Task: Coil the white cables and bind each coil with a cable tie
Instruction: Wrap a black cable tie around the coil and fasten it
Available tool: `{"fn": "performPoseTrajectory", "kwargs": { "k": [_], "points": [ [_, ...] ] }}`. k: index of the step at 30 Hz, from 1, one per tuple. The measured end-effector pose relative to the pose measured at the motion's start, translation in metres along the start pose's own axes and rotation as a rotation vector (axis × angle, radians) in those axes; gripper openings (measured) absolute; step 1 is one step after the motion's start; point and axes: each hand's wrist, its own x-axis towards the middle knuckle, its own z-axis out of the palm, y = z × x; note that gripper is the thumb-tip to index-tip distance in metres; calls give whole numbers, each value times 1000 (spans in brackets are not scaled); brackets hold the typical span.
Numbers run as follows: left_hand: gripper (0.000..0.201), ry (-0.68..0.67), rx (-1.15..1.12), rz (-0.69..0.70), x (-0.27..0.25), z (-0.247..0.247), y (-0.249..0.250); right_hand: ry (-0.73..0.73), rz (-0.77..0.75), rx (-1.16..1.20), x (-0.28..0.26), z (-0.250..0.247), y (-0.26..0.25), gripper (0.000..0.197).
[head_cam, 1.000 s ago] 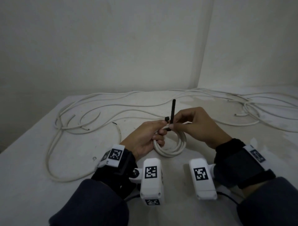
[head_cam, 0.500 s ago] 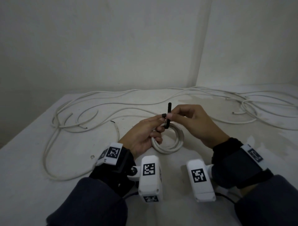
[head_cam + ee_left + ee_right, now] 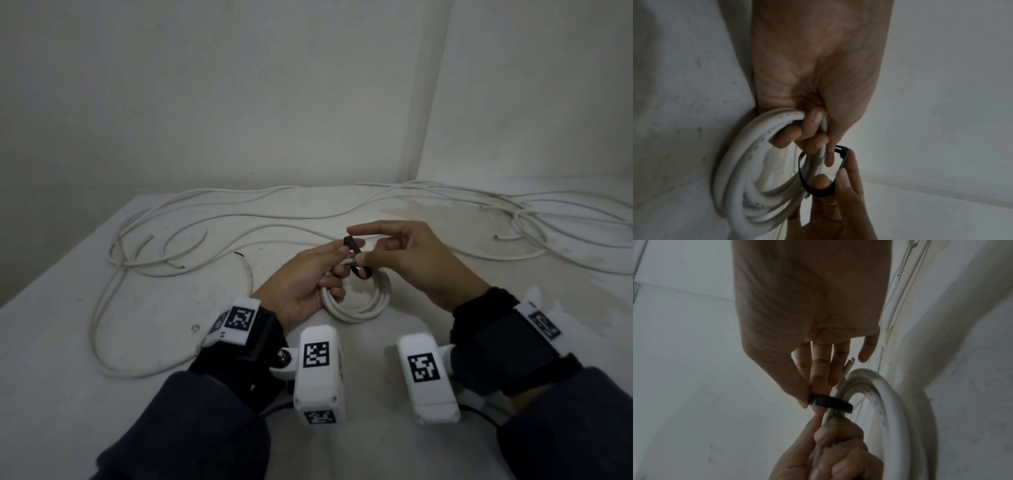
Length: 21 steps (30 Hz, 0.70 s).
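Our left hand [image 3: 305, 277] curls around the white coil [image 3: 363, 301] resting on the surface [image 3: 137, 325], while our right hand [image 3: 411, 260] pinches the black cable tie [image 3: 356, 257] looped around its strands.

White tabletop [image 3: 102, 394] (stained) meets bare walls [image 3: 239, 102].

No readable text, cable coil [image 3: 748, 164] print blurred, wrist markers [image 3: 317, 355] wordless

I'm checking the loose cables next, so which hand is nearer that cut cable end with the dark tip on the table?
Left. The left hand holds the coil just right of the cut cable end; the right hand, pinching the cable tie, lies farther right.
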Motion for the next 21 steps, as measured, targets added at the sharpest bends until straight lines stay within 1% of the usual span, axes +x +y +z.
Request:
{"fn": "performPoseTrajectory", "kwargs": {
  "k": [7, 12, 21],
  "points": [
    [23, -8, 10, 4, 1, -1, 0, -11, 4, -14, 0, 1, -2, 31],
    [23, -22, 17, 2, 1, 0, 0, -11, -21, -46, 0, 1, 0, 29],
    [28, -34, 29, 19, 1, -1, 0, 2, -49, -20, 0, 3, -1, 25]
  ]
}}
